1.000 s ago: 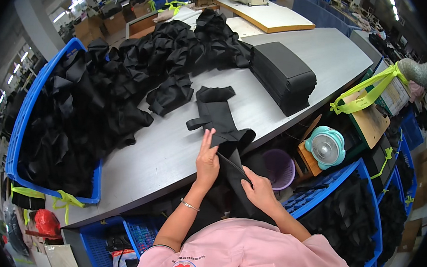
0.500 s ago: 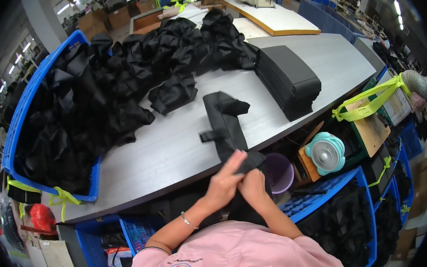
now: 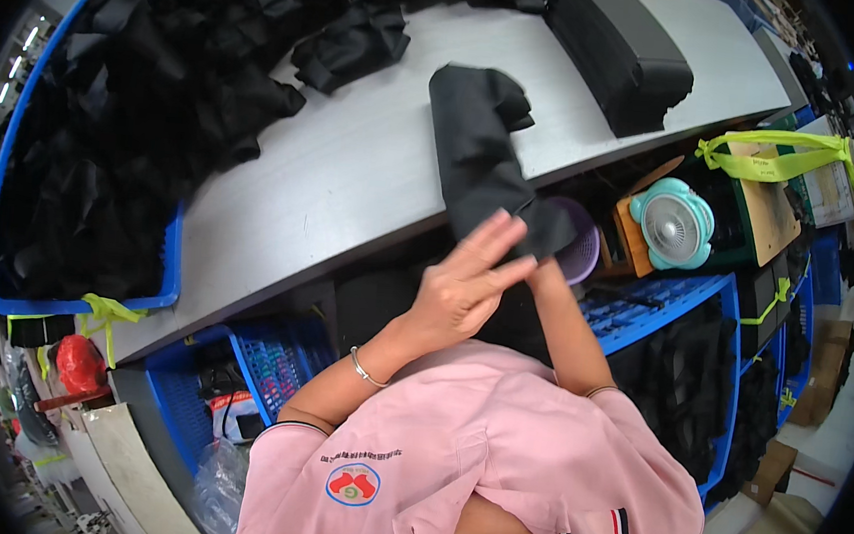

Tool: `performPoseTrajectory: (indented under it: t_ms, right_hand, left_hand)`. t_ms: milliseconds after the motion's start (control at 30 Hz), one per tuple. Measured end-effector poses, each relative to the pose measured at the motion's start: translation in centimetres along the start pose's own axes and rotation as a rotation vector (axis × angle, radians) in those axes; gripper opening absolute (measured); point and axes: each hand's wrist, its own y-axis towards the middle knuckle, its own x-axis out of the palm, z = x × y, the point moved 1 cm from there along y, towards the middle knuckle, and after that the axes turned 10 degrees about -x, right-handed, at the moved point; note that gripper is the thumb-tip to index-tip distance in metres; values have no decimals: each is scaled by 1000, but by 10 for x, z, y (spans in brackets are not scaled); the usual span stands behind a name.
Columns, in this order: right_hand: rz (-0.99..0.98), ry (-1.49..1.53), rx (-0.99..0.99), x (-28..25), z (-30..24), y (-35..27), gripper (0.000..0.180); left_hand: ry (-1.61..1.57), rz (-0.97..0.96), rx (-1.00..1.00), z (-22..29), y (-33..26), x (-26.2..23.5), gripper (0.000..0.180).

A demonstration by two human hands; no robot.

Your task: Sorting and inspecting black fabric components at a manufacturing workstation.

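Note:
A long, folded black fabric piece point(image 3: 471, 150) lies on the grey table, and its near end hangs over the front edge. Over that near end is my left hand point(image 3: 466, 285), its fingers stretched out and slightly blurred. My right hand point(image 3: 544, 274) is at the same end of the fabric. Only its wrist side shows; the fabric and my left hand cover its fingers. Farther back on the table stands a neat stack of black fabric pieces point(image 3: 619, 56). Crumpled black fabric pieces point(image 3: 349, 45) lie in a heap to the left of it.
A blue basket point(image 3: 172, 257) heaped with black fabric stands at the left of the table point(image 3: 333, 189). Below the right edge are a purple bin point(image 3: 581, 244), a turquoise fan point(image 3: 673, 226) and another blue basket point(image 3: 728, 391). Yellow-green straps point(image 3: 777, 159) hang near the fan.
My view has tilted down, so everything sits higher in it. My left hand's fingers have spread apart. The right hand's fingers, partly visible before, are now covered. The fabric's side flap no longer sticks out.

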Motion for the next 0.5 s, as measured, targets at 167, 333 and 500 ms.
performPoseTrajectory:
  t_ms: [167,333,500]
  right_hand:
    - [389,715,275,3,-24,21,47]
    - [487,937,273,16,-63,37,43]
    - [508,958,255,14,-58,24,42]
  left_hand:
    - [75,329,-247,-8,-24,-10,66]
    - [21,435,-277,-6,-7,11,85]
    - [121,480,-197,0,0,16,67]
